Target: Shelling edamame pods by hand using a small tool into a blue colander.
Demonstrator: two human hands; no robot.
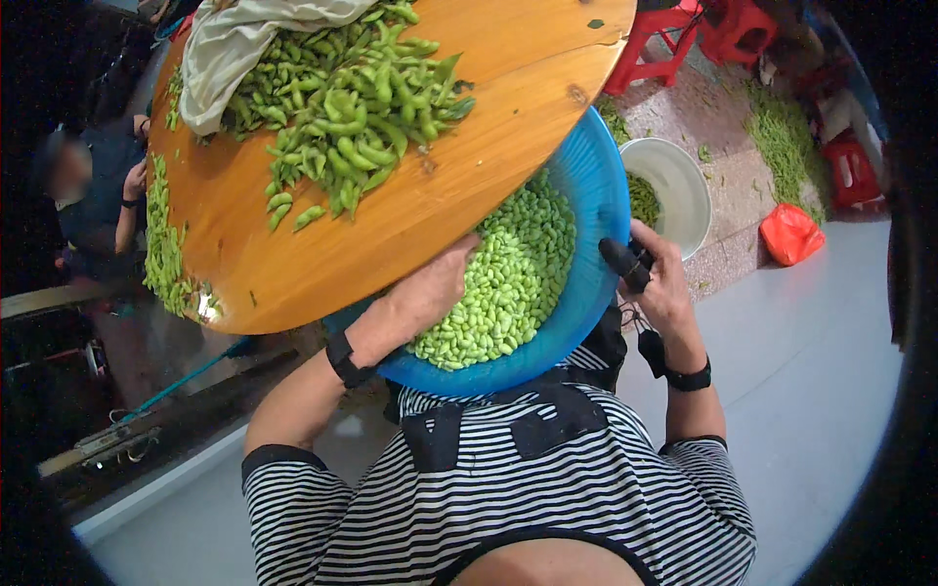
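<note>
Left hand (428,289) reaches inward, partly hidden, perhaps curled; right hand (666,285) has fingers bent.

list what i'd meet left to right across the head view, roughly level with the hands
Green pods along the table edge → bare wooden tabletop → left hand → shelled green beans → blue basin's right wall → right hand → red plastic bag

Informal food-preparation space; whether home or eatery cannot be told. Wooden table (518,98) heaped with pods (357,127), blue basin (600,186) filled with beans (508,283), red stools (718,37) seen beyond.
</note>
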